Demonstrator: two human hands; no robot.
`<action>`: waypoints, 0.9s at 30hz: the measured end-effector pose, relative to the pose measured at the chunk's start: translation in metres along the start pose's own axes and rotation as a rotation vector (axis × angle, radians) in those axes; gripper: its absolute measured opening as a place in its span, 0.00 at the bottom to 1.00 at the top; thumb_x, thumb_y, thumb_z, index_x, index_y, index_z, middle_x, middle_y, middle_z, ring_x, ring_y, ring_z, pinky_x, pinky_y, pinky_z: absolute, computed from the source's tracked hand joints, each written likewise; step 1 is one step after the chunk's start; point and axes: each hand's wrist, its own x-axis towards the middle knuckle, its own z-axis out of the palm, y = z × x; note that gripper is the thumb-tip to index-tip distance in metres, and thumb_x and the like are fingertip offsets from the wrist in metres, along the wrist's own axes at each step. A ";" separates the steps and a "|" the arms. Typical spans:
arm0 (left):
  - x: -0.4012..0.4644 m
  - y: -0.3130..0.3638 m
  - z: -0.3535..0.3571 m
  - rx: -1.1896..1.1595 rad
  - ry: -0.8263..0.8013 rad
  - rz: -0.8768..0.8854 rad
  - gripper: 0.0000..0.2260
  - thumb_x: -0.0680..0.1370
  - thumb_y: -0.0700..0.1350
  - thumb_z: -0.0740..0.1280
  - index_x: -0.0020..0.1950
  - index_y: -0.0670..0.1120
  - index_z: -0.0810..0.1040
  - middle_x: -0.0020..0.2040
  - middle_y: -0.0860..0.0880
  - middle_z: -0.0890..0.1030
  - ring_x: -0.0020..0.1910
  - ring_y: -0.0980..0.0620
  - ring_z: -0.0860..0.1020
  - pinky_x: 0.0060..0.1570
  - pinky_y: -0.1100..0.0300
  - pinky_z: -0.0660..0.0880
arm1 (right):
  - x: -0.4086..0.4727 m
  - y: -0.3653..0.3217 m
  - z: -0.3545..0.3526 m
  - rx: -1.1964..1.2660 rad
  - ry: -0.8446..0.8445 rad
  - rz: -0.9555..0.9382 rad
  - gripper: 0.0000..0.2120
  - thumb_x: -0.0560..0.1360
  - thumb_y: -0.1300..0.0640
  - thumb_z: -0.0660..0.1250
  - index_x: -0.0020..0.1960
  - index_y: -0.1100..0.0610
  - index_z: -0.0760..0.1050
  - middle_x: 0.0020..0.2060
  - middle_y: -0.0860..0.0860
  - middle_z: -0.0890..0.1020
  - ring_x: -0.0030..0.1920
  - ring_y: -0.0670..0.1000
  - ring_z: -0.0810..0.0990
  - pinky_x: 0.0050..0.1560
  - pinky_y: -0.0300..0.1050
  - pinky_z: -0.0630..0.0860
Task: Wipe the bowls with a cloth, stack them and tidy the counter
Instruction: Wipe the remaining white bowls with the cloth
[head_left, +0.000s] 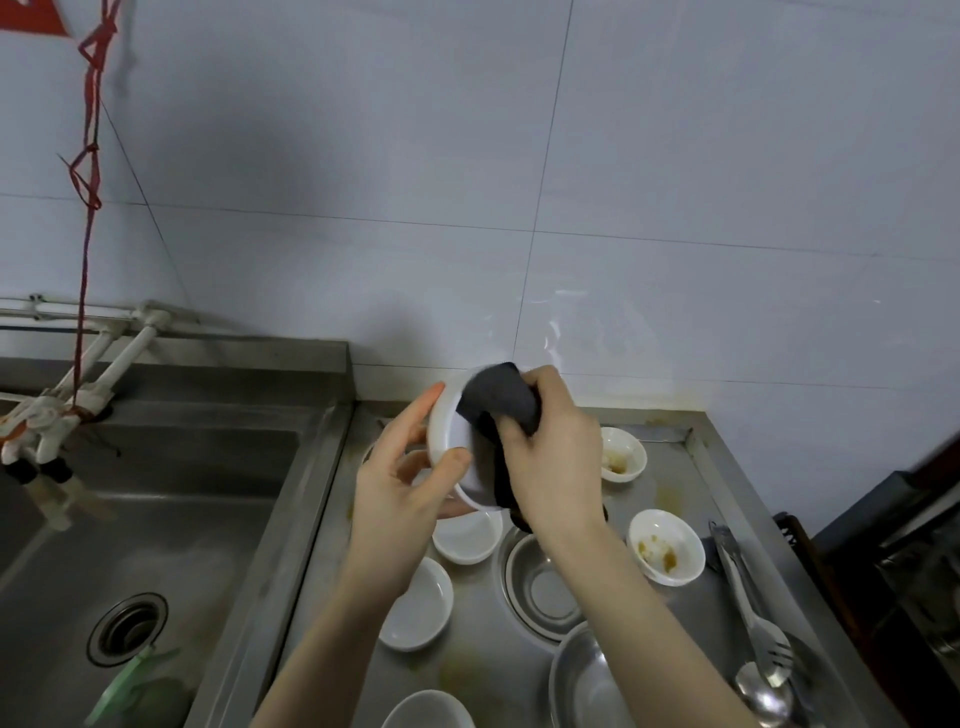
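My left hand (402, 478) grips a white bowl (451, 434), tilted on its side above the steel counter (483, 670). My right hand (553, 457) holds a dark grey cloth (498, 397) pressed into the bowl's inside. Below, clean-looking white bowls sit at the counter's left part (465, 535) (418, 608) (431, 709). Two white bowls with brown sauce stains stand to the right (621, 454) (667, 545). Steel bowls (545, 587) (582, 680) lie near the front.
A deep steel sink (156, 519) with a drain (127, 629) lies to the left, with white taps (62, 405) over it. Metal tongs (737, 587), a fork and a spoon (763, 691) lie at the counter's right edge. Tiled wall behind. Brown smears mark the counter.
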 end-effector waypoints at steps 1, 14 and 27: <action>0.000 0.000 -0.001 -0.013 0.000 -0.002 0.24 0.78 0.33 0.68 0.69 0.54 0.76 0.55 0.58 0.83 0.54 0.56 0.83 0.40 0.59 0.82 | 0.002 0.000 -0.002 0.135 -0.074 0.017 0.09 0.74 0.63 0.67 0.48 0.51 0.71 0.32 0.43 0.75 0.31 0.44 0.73 0.32 0.38 0.64; 0.002 -0.013 -0.017 -0.169 0.076 -0.096 0.22 0.79 0.35 0.67 0.67 0.57 0.76 0.58 0.55 0.83 0.57 0.47 0.82 0.41 0.47 0.83 | 0.002 0.020 -0.032 -0.218 -0.517 -0.120 0.12 0.75 0.59 0.66 0.51 0.51 0.64 0.42 0.51 0.78 0.44 0.55 0.77 0.46 0.53 0.75; 0.001 -0.013 -0.019 -0.156 0.084 -0.142 0.23 0.79 0.39 0.68 0.69 0.61 0.74 0.63 0.58 0.78 0.60 0.48 0.78 0.43 0.46 0.84 | -0.004 0.029 -0.032 0.520 0.393 0.413 0.11 0.79 0.55 0.64 0.59 0.52 0.65 0.46 0.42 0.77 0.44 0.35 0.77 0.43 0.33 0.71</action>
